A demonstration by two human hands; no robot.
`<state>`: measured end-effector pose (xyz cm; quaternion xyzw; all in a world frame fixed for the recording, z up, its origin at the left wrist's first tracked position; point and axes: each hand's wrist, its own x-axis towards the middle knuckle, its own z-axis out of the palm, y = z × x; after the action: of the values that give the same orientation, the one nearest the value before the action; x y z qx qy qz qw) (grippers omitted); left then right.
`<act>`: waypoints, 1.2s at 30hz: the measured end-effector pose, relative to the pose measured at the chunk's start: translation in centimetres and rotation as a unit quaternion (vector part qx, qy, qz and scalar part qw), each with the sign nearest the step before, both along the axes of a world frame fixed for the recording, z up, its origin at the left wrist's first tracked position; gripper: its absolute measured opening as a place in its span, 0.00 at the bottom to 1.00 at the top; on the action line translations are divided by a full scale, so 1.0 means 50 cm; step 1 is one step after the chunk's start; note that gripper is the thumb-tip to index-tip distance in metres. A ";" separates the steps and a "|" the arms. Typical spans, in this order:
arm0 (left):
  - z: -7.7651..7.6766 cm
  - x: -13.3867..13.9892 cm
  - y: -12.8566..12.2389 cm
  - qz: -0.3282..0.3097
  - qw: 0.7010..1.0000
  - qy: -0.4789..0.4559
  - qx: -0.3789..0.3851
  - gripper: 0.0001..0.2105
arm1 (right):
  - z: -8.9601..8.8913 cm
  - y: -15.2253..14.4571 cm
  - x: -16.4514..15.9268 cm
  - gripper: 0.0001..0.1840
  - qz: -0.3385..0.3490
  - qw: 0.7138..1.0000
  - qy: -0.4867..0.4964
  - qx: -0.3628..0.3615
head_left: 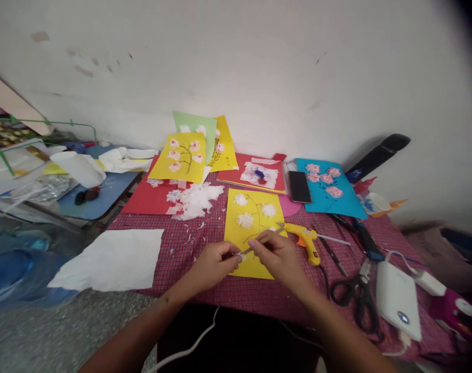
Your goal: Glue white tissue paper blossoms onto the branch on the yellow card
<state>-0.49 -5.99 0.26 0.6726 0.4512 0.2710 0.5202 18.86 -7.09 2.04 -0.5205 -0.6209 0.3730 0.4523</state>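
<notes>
My left hand [216,265] pinches a small white piece of paper [242,256] between thumb and fingertips, above the lower part of a yellow sheet [236,269]. In my right hand [277,258] is a thin brownish stick [267,239], its lower end at the white piece; its exact kind is hard to make out. The yellow sheet bears drawn brown stems and several white paper flowers [245,221]. Just right of it lies a yellow glue gun [306,239] with a glue stick [334,239] in its back.
Scissors [360,295], a white power bank [398,298] and a pen [334,255] lie at right. Behind are a phone [299,186], a blue flower sheet [327,199] and finished yellow cards [177,171]. Torn white paper [199,199] and a large white sheet [113,259] lie left.
</notes>
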 end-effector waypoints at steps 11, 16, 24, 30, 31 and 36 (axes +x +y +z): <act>-0.001 -0.001 0.104 -0.020 0.981 0.120 0.151 0.09 | 0.045 0.117 -0.014 0.09 0.116 0.985 -0.096 -0.080; -0.018 0.018 0.134 -0.067 0.963 0.190 0.180 0.10 | 0.031 0.144 -0.018 0.12 0.080 0.954 -0.289 -0.012; -0.045 0.041 0.157 -0.120 0.942 0.242 0.202 0.12 | 0.003 0.150 -0.010 0.12 0.082 0.941 -0.329 -0.021; -0.053 0.045 0.160 -0.129 0.938 0.252 0.200 0.12 | -0.005 0.149 -0.003 0.11 0.092 0.937 -0.336 -0.023; -0.054 0.046 0.160 -0.129 0.938 0.252 0.200 0.12 | -0.005 0.149 -0.003 0.11 0.092 0.937 -0.337 -0.024; -0.056 0.046 0.158 -0.131 0.937 0.251 0.203 0.12 | -0.007 0.146 -0.001 0.11 0.095 0.938 -0.333 -0.029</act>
<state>1.80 1.93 -2.52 0.8632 0.4106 0.1087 0.2730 18.83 0.21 1.71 -0.5662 -0.7716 0.2374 0.1667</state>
